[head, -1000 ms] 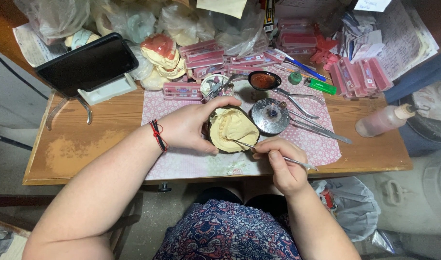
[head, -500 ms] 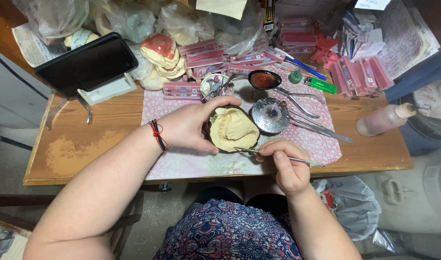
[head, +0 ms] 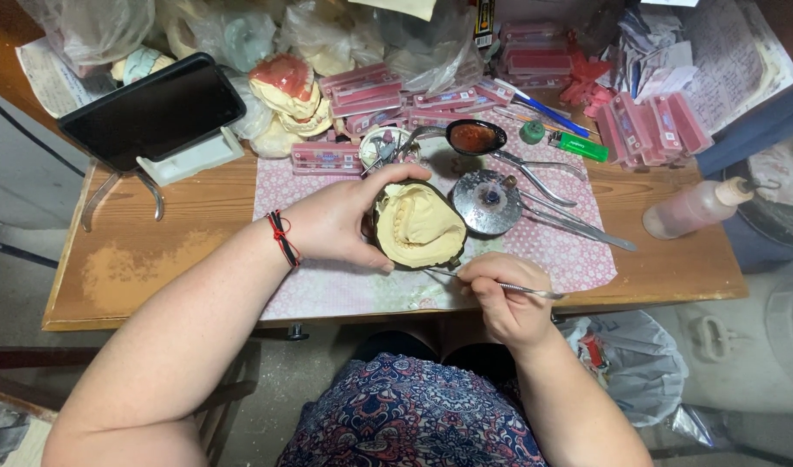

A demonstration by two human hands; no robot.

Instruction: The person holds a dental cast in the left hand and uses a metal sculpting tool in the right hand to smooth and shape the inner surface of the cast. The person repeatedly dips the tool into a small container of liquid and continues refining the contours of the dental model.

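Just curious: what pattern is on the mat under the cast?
Pink with small white dots: the patterned table mat, clearest in the head view.

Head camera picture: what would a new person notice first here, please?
First, the pale yellow dental cast at the middle of the pink patterned cloth, cupped by the left hand. Just below it the right hand pinches a thin metal tool, its tip at the cast's lower edge. Behind, stacks of pink flat boxes and a dark tablet on a stand at far left also stand out.
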